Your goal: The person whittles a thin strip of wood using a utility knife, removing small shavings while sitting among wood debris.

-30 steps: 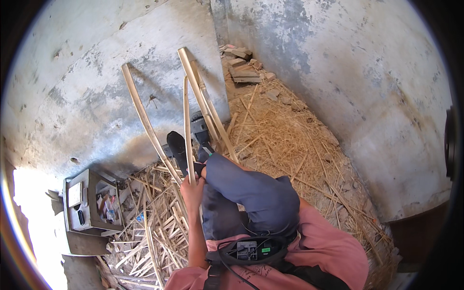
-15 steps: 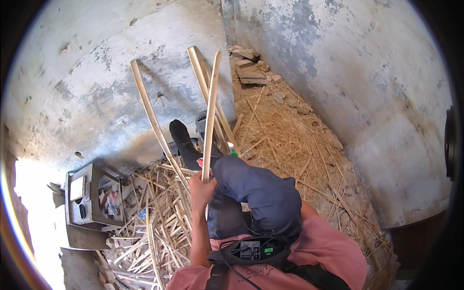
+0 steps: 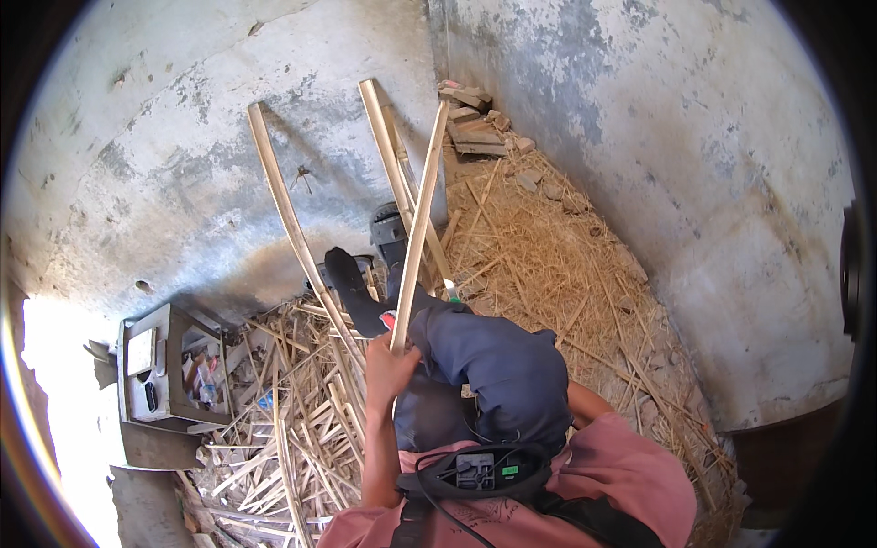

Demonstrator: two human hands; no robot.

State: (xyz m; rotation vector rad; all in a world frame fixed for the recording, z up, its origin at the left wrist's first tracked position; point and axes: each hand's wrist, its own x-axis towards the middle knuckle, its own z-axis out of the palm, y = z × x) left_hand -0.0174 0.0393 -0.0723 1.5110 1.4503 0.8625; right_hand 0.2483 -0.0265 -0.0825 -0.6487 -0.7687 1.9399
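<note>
My left hand point(image 3: 390, 367) is closed around the lower part of a long pale bamboo strip point(image 3: 421, 228), which stands up and tilts to the right at its top. Just beyond the fingers, a small red thing point(image 3: 387, 320) shows against my dark sock point(image 3: 354, 292); its kind is unclear. My bent leg in dark blue trousers point(image 3: 493, 352) hides my right hand, and only part of that forearm point(image 3: 589, 404) shows beside the knee. More strips lean on the wall: one at the left point(image 3: 283, 196) and one behind the held strip point(image 3: 387, 151).
Split strips point(image 3: 301, 447) litter the floor at my left, near a boxy stand point(image 3: 174, 365) holding small items. Straw and shavings point(image 3: 539, 247) cover the floor to the right. Bricks point(image 3: 477, 137) lie in the corner between worn walls point(image 3: 676, 164). A dark shoe point(image 3: 388, 228) is by the wall.
The held strip's top has swung to the right, and my left hand has shifted slightly right with it. My socked foot has moved a little nearer, showing more of the dark shoe.
</note>
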